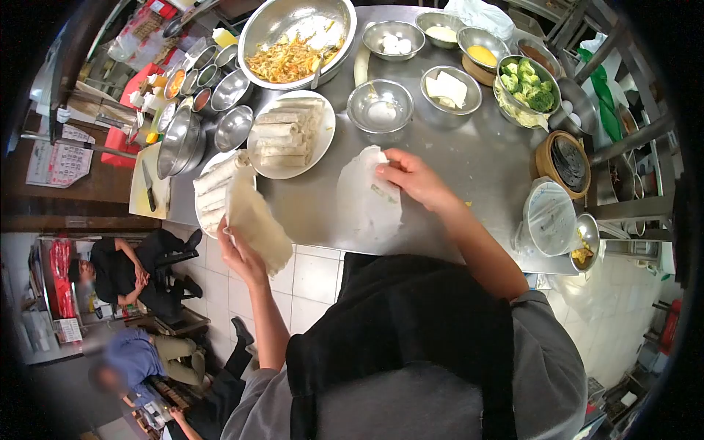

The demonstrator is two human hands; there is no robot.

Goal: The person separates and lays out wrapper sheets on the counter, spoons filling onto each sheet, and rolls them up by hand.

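Left hand (244,257), at 8 o'clock, clamped on tan wrapper (258,224) hanging past bench (308,216) edge; loosened pinch could drop it; right hand (412,178), at 2 o'clock, closed on translucent wrapper (364,194) near centre; uneven tug could tear it.

Left hand (246,257) grips a beige wrapper sheet (257,226) in front of a row of pale rolls (211,192). Right hand (412,178) pinches the upper edge of a translucent sheet (363,194) over the steel table (304,213). Beyond, stacked rolls (282,141) occupy a white plate (327,133); behind it, a large metal bowl (258,31) contains shredded filling (290,60). At upper right, broccoli (526,84) fills a smaller bowl (506,105).
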